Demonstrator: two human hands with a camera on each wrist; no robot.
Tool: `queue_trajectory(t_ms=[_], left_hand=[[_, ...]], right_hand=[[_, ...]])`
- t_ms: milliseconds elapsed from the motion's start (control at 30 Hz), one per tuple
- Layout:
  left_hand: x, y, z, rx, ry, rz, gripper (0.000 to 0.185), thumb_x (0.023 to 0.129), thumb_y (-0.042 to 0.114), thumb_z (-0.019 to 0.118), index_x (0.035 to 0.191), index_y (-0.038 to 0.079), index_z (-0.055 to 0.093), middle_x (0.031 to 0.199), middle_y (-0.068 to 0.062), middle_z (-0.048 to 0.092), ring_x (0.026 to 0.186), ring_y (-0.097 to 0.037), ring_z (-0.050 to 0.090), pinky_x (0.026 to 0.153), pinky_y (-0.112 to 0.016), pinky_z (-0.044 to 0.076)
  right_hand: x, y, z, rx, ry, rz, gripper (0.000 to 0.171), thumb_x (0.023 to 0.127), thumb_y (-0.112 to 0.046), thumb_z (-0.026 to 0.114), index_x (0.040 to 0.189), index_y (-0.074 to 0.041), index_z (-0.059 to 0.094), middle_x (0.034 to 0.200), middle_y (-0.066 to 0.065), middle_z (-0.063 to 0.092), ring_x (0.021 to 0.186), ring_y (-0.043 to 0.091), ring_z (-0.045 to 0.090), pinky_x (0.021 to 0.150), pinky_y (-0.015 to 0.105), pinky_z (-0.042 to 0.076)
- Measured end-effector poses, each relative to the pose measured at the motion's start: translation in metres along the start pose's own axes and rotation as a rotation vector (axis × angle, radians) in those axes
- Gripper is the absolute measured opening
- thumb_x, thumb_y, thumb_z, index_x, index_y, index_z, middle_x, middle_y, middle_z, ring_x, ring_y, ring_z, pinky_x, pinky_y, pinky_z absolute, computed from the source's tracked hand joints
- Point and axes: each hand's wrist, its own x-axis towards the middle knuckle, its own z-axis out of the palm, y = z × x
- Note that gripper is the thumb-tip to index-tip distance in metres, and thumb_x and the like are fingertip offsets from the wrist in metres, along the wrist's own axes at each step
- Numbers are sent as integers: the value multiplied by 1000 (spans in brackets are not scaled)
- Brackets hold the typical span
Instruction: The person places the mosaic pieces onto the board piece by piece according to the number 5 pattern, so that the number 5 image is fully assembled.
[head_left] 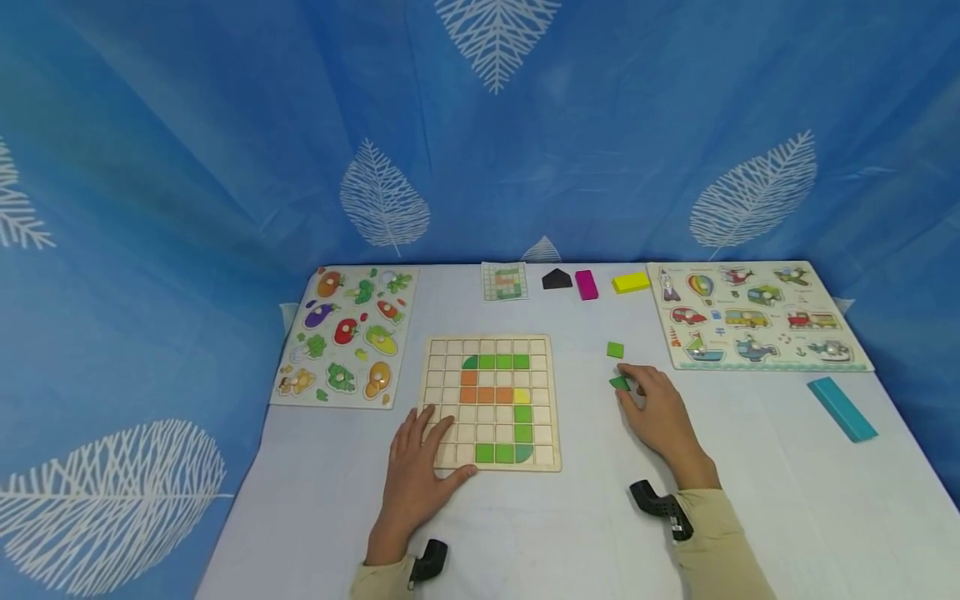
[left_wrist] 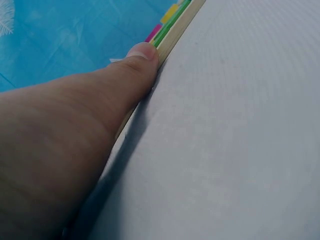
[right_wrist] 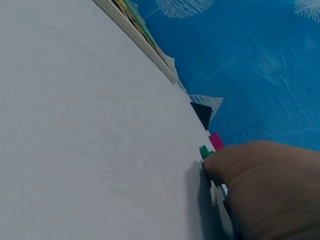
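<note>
Blue cloth (head_left: pixel 225 167) printed with white leaves behind and to both sides; white desk (head_left: pixel 570 533) in front.

Wooden grid board (head_left: pixel 491 402) lying flat near the middle of the desk, partly filled with green, orange and one yellow tile. Left hand (head_left: pixel 420 462) resting palm down on the board's near left corner, fingers straight and spread over the empty squares, thumb pressed against the near edge; gripping nothing. Same thumb seen in the left wrist view, tip against the board's side (left_wrist: pixel 172 37).

Right hand (head_left: pixel 660 408) down on the desk well to the right of the board, fingers curled, fingertips at a small dark green piece (head_left: pixel 619 382). Fingertips close about that piece in the right wrist view (right_wrist: pixel 205 151), only a corner of it showing; seemingly pinched, though hard to tell whether it is off the desk. Loose light green square tile (head_left: pixel 615 350) just beyond it, apart from the hand.

Along the far edge: small pattern card (head_left: pixel 505 281), black house-shaped block (head_left: pixel 557 279), magenta block (head_left: pixel 586 284), yellow block (head_left: pixel 631 282). Vegetable peg puzzle (head_left: pixel 347 335) at far left, vehicle peg puzzle (head_left: pixel 757 315) at far right. Long teal block (head_left: pixel 842 408) lying near the right edge.
</note>
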Motion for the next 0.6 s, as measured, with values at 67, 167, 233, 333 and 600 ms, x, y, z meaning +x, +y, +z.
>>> queue_trajectory(t_ms=[67, 167, 233, 333, 600], left_hand=[[0, 0, 0, -2, 0, 3, 82, 79, 62, 78, 145, 20, 55, 164, -9, 35, 154, -40, 23, 123, -61, 24], [0, -3, -1, -19, -13, 6, 82, 79, 60, 79, 147, 20, 54, 164, -9, 34, 154, -39, 22, 124, -61, 22], [0, -5, -2, -30, -28, 16, 82, 80, 57, 80, 148, 20, 53, 165, -10, 33, 154, -40, 23, 123, -63, 22], [1, -8, -6, -61, -65, 23, 82, 81, 53, 80, 150, 19, 51, 165, -11, 33, 155, -41, 22, 122, -65, 23], [4, -10, -21, -193, -163, -33, 81, 83, 40, 83, 152, 14, 49, 167, -9, 32, 157, -39, 19, 123, -66, 22]], right_hand=[[0, 3, -3, -1, -21, -11, 40, 96, -8, 65, 135, -5, 61, 128, 17, 65, 97, 28, 59, 83, 46, 49], [0, 4, -5, 1, -34, -26, 39, 95, -7, 65, 134, -6, 62, 124, 15, 67, 91, 24, 55, 78, 41, 46], [0, 4, -4, 2, -29, -34, 37, 95, -7, 66, 131, -6, 64, 121, 14, 67, 87, 22, 53, 75, 38, 44], [-1, 4, -3, -5, -22, -38, 34, 95, -11, 68, 129, -6, 65, 119, 12, 67, 84, 19, 51, 72, 34, 42], [-4, -18, 11, 11, 3, -124, 32, 93, -17, 74, 123, -9, 68, 117, 7, 69, 84, 15, 56, 71, 33, 49]])
